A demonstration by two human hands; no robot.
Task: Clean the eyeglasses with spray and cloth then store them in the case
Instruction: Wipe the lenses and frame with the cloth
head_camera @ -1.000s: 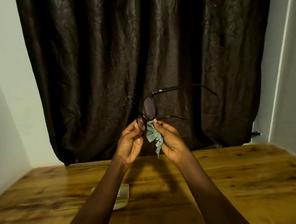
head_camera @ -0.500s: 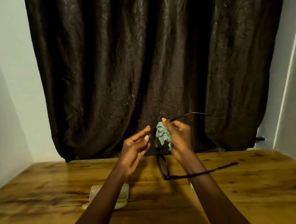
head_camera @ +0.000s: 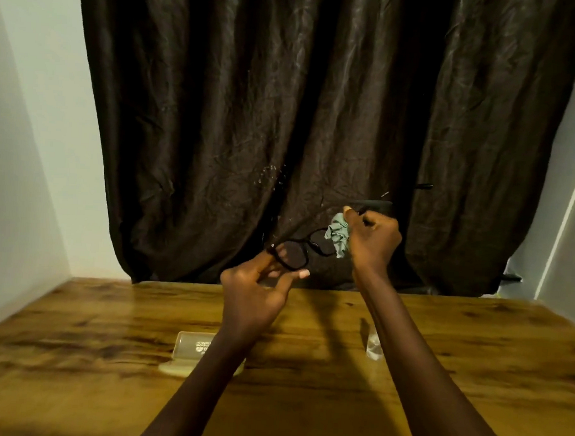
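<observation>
Black-framed eyeglasses [head_camera: 299, 251] are held in the air above the far edge of the wooden table [head_camera: 107, 325], in front of a dark curtain. My left hand [head_camera: 255, 293] pinches the left end of the frame by its lens. My right hand [head_camera: 371, 239] grips a crumpled pale green cloth [head_camera: 338, 235] at the other lens and also holds a temple arm that sticks out to the right. A cream glasses case [head_camera: 193, 346] stands open on the table, partly hidden by my left forearm. A small clear spray bottle [head_camera: 373, 347] stands beside my right forearm.
A dark brown curtain [head_camera: 318, 119] hangs behind the table. White walls close in on the left and right. The table's far edge runs under my hands.
The glasses swung from hanging down under my right hand to a level position. My left hand, which had let go, now pinches the frame again. My right hand moved right.
</observation>
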